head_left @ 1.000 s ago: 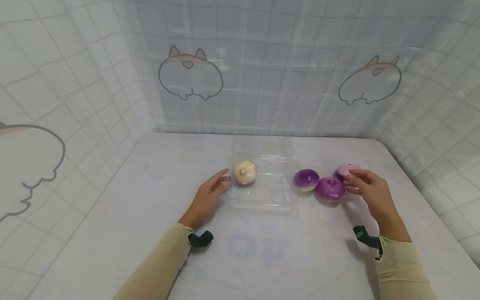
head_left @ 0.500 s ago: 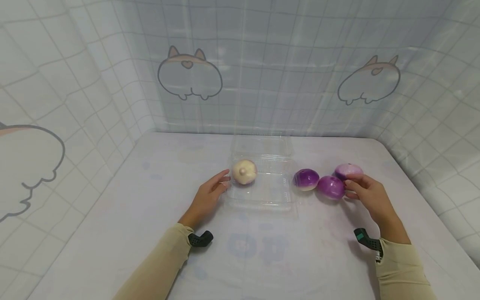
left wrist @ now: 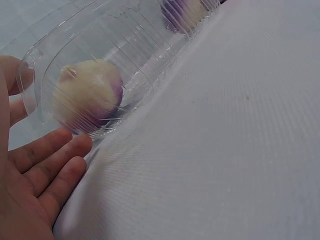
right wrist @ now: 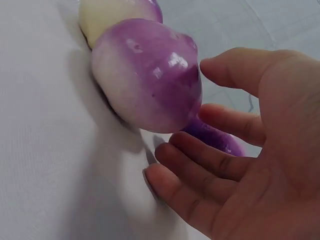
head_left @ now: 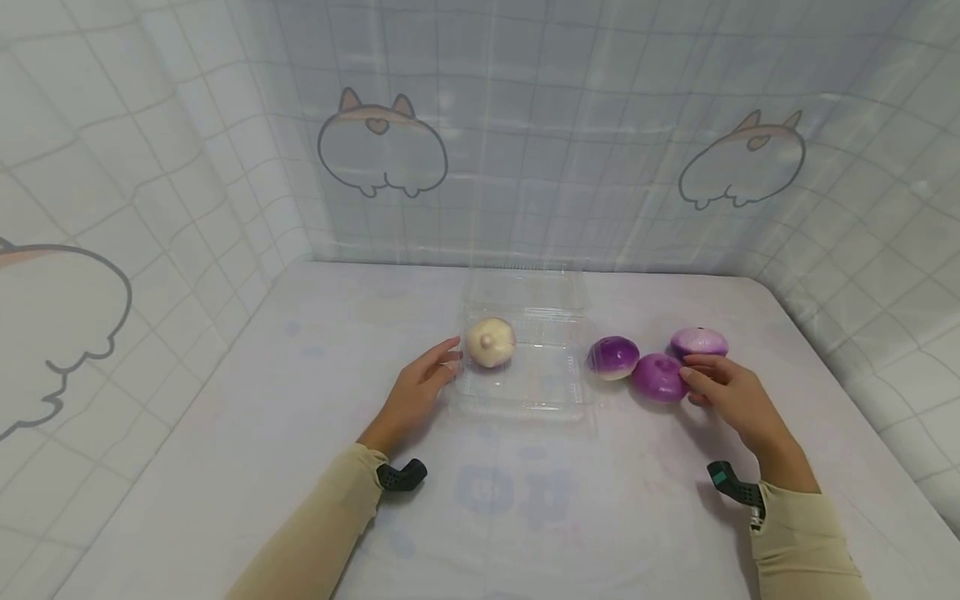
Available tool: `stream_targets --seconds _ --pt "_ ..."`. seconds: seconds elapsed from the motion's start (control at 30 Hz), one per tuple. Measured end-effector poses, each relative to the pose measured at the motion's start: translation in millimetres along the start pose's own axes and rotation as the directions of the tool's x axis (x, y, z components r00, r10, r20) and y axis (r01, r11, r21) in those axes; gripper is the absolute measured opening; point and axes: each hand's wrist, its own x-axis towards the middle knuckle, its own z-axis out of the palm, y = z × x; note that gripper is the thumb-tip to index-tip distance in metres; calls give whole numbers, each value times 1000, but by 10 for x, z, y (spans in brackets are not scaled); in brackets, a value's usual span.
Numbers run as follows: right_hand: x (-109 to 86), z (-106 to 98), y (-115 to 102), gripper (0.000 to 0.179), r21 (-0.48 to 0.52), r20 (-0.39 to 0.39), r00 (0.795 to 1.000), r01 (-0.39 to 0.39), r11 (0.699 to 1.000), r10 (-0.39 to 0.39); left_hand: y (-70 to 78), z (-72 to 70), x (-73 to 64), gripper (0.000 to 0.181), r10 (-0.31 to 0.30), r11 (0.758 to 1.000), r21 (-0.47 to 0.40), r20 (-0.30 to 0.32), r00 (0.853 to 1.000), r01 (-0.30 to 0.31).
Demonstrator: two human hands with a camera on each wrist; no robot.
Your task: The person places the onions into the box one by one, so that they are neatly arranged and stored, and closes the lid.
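In the head view my left hand (head_left: 416, 385) stays at the left wall of a lidded clear plastic box (head_left: 543, 387), fingertips right at its edge with fingers loosely straight. Inside the box sits a turnip (head_left: 490, 342), cream side up; the left wrist view shows purple low on it. My right hand (head_left: 731, 400) is beside a glossy purple turnip (head_left: 658, 379), thumb and fingers spread at its right side. In the right wrist view that turnip (right wrist: 150, 75) rests on the table, purple fading to white, with the fingers reaching around its near side but not closed on it.
Left of the purple turnip sits another turnip (head_left: 613, 358), purple above white. A paler pinkish one (head_left: 699, 342) lies behind, near the right fingertips. The box's open lid (head_left: 525, 289) lies toward the back wall. A white cloth (head_left: 322, 533) covers the table; curtains enclose three sides.
My right hand shifts slightly toward the viewer, from the pale turnip to the purple one's side. The purple turnip tilts and settles back. My left hand stays in place.
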Motion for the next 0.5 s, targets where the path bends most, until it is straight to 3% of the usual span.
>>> stream_targets --seconds 0.5 --pt "-9 29 -54 66 -84 72 997 -4 997 10 12 7 -4 46 31 999 -10 -7 1000 -31"
